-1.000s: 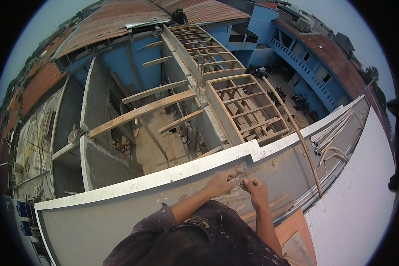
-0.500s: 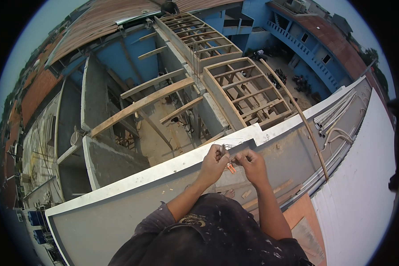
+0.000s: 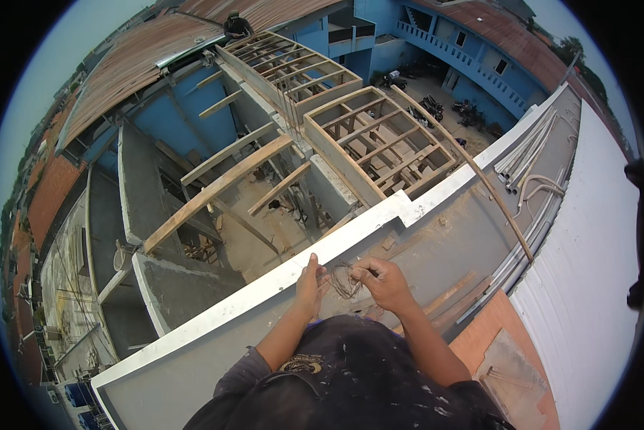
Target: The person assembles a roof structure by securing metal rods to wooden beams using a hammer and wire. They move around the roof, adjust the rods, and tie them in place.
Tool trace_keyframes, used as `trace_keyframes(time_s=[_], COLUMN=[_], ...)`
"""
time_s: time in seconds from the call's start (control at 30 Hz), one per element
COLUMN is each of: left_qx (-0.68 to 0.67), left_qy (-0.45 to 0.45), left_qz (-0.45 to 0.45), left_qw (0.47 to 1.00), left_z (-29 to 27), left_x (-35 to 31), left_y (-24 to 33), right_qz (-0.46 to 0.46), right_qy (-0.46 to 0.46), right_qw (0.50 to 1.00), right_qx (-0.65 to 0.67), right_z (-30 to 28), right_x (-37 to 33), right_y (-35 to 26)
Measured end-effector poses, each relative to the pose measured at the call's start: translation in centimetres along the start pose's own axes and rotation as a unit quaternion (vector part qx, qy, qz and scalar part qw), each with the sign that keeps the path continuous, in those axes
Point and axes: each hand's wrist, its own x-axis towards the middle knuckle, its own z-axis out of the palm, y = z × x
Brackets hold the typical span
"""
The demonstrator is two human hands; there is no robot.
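A loose coil of thin wire (image 3: 345, 282) hangs between my two hands, in front of my dark, paint-spotted shirt. My right hand (image 3: 381, 282) pinches the coil at its right side, thumb against the bent fingers. On the other side, my left hand (image 3: 310, 288) is open, its thumb pointing up and its fingers apart beside the wire loops. Whether those fingertips touch the wire is hard to make out. Both hands are above the grey gutter floor, just inside the white parapet (image 3: 254, 295).
Beyond the parapet drops an unroofed room with timber beams (image 3: 218, 192). Wooden framing (image 3: 379, 143) stands farther off, and a person (image 3: 237, 27) is at its far end. A long pole (image 3: 479, 178) crosses the parapet at right, near pipes (image 3: 526, 154) and white corrugated roofing (image 3: 587, 251).
My hands were close together, both pinching, with a small orange item below them. Now my left hand has opened, the wire coil shows in my right, and the orange item is out of sight.
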Motion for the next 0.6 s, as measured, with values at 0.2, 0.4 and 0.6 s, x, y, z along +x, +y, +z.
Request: trace_keyframes(time_s=[0.2, 0.4, 0.6], left_qx=[-0.159, -0.011, -0.216], left_qy=[-0.155, -0.130, -0.093], left_qz=[-0.300, -0.240, -0.319], left_qw=[0.928, 0.962, 0.918], left_z=[-6.7, -1.8, 1.7], left_x=[6.9, -1.4, 3.9], left_y=[-3.0, -1.0, -0.2], right_qz=[-0.094, -0.060, -0.075], right_qy=[-0.109, -0.099, -0.175], right_qw=[0.986, 0.993, 0.982], right_qx=[-0.082, 0.003, 0.018], right_z=[1.8, 0.9, 3.6], right_x=[-1.0, -1.9, -3.1], right_y=[-0.5, -0.3, -0.7])
